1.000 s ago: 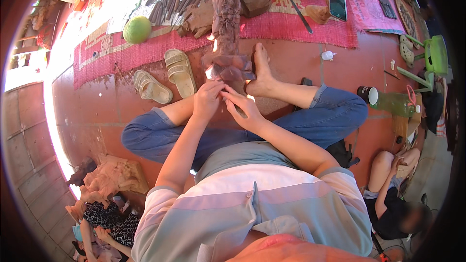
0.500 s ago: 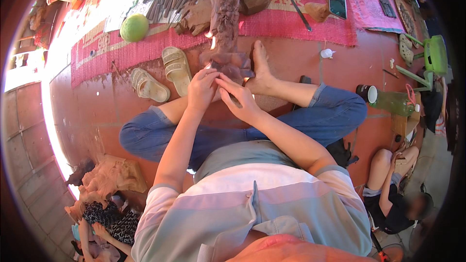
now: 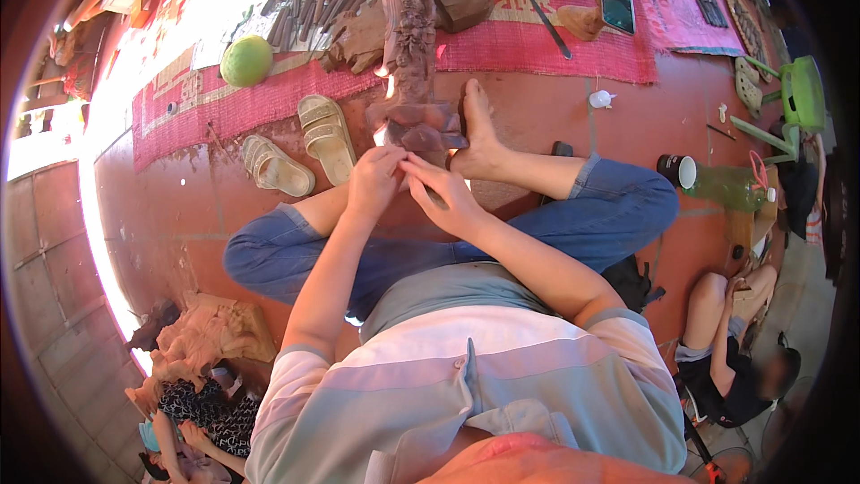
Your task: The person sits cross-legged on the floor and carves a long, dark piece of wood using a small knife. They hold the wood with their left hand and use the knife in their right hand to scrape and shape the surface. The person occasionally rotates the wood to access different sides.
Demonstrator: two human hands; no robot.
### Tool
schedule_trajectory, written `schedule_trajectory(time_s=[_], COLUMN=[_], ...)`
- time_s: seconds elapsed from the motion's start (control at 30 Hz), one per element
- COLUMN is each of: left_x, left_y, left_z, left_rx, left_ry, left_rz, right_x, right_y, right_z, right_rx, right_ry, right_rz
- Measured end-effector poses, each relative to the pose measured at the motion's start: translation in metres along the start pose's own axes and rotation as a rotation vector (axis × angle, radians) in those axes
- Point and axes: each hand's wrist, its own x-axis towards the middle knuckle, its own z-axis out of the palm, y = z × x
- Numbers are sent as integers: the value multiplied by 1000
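Observation:
A carved wooden figure (image 3: 410,45) stands upright in front of me, its knobbly reddish-brown base (image 3: 417,125) between my crossed legs. My left hand (image 3: 374,181) and my right hand (image 3: 441,194) meet just on the near side of that base. Their fingertips come together, thumbs and fingers bent in. Whatever they pinch, if anything, is too small or hidden to name. My bare foot (image 3: 479,139) rests to the right of the base.
Sandals (image 3: 327,139) lie left of the base, and a green round fruit (image 3: 246,61) sits on the red mat (image 3: 555,54). Carving tools (image 3: 322,4) are spread beyond. A phone (image 3: 616,0), a small white bottle (image 3: 601,99), a dark cup (image 3: 676,171) and a green bottle (image 3: 726,188) are at right.
Both hands have drawn back slightly toward me, away from the figure's base, with fingertips still together. The figure stays standing in place.

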Motion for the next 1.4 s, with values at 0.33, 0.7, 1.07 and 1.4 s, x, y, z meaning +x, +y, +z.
schedule_trajectory(time_s=[0.33,0.7,1.07,1.4], left_x=[-7,-21,-18,-23], left_y=[-6,2,-12,-6], left_z=[5,8,19,15], left_rx=[-22,-183,1,-163], left_ry=[99,59,225,175], left_rz=[30,-48,46,-130], right_x=[0,-13,10,3], right_y=[-5,0,-12,-1], right_z=[5,9,0,6], right_rx=[-115,-82,-1,-119], right_ry=[-6,-18,-64,-84], right_rz=[8,-103,-6,-61])
